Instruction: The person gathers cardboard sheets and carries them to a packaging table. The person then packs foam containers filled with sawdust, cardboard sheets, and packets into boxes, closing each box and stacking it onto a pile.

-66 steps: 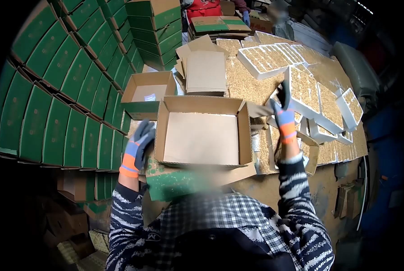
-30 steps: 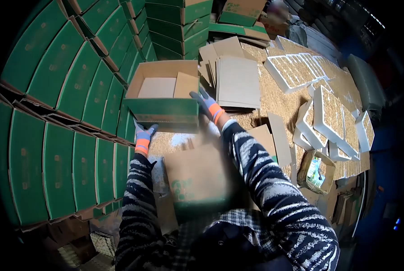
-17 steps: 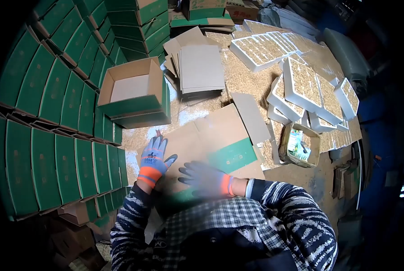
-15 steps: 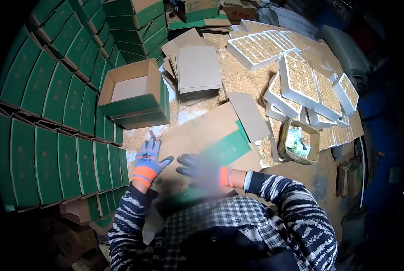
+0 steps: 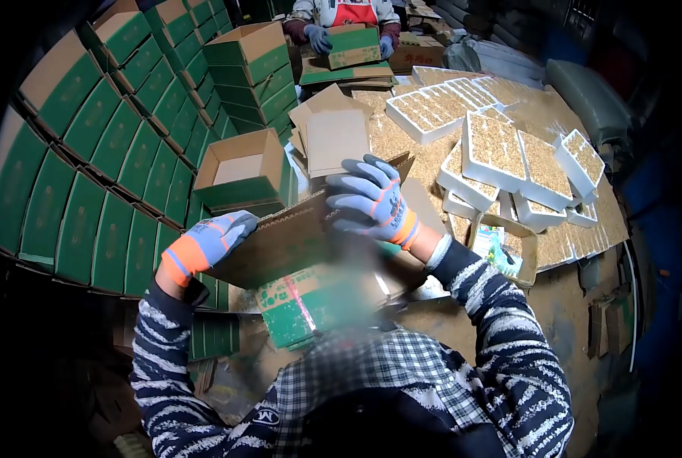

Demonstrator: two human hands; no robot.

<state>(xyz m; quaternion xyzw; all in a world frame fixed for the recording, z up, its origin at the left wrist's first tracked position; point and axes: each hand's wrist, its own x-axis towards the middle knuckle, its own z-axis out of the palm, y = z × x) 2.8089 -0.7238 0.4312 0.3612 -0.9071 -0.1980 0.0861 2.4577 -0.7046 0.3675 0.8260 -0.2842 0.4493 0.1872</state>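
Two gloved hands, one brown carton (image 5: 283, 243), tilted, in front of the torso above one green printed panel (image 5: 283, 311). Left hand (image 5: 209, 240): fingers clenched on the carton's upper edge. Right hand (image 5: 373, 200): fingers extended over its other end; cannot tell whether they grip. Beyond: one open box (image 5: 240, 195), one pile of cardboard sheets (image 5: 337, 141). Right side of tabletop (image 5: 421, 159): at least six white trays (image 5: 495, 180), one basket (image 5: 530, 262). Far side: one co-worker (image 5: 351, 13), both hands on one green box (image 5: 354, 52).

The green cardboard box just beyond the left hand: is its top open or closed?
Open. No flap covers the top of the green cardboard box, and its pale inside bottom is visible from above.
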